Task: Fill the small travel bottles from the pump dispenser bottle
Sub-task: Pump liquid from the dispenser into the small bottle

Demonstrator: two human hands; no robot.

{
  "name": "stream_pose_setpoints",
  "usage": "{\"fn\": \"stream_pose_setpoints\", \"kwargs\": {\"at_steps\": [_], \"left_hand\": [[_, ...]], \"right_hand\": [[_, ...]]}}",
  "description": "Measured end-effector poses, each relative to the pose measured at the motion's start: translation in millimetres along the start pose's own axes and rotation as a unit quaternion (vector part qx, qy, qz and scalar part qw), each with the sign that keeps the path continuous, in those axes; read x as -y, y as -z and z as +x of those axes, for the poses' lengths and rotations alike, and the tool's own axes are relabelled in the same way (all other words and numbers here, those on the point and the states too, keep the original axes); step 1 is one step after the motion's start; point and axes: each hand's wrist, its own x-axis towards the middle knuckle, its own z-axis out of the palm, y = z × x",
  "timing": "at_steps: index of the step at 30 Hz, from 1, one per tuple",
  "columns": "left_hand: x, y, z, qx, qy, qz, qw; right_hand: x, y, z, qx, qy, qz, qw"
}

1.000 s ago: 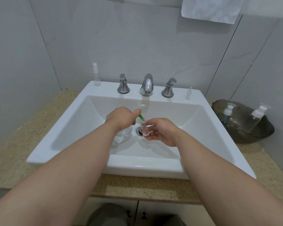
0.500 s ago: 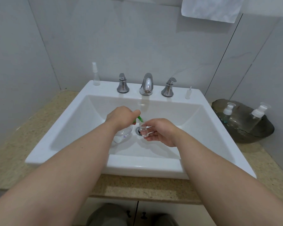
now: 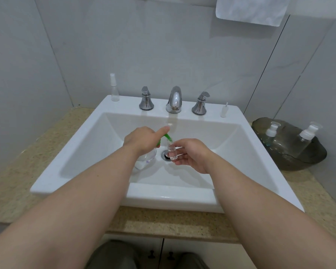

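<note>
White sink (image 3: pixel 163 199) set in a speckled counter (image 3: pixel 163 223), left grip (image 3: pixel 144 140) curled round the clear pump dispenser bottle (image 3: pixel 146 160) low in the basin, index finger stretched over its green pump (image 3: pixel 168 137), right grip (image 3: pixel 192 154) pinching a small travel bottle (image 3: pixel 172 152) upright at the nozzle, above the drain (image 3: pixel 165 155), 2 pump bottles (image 3: pixel 270 135) in a dark bowl (image 3: pixel 299 164) at right

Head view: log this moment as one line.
left hand: grips pump dispenser bottle | right hand: holds small travel bottle, mouth at green nozzle | place: over sink
</note>
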Motion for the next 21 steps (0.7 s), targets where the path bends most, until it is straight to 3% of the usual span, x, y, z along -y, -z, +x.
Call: {"fn": "stream_pose_setpoints", "kwargs": {"at_steps": [21], "left_hand": [[4.7,-3.9,11.7,-0.001,0.012,-0.020,1.000]], "right_hand": [[1.7,-0.5,-1.9,0.004,0.005,-0.011,1.000]]}}
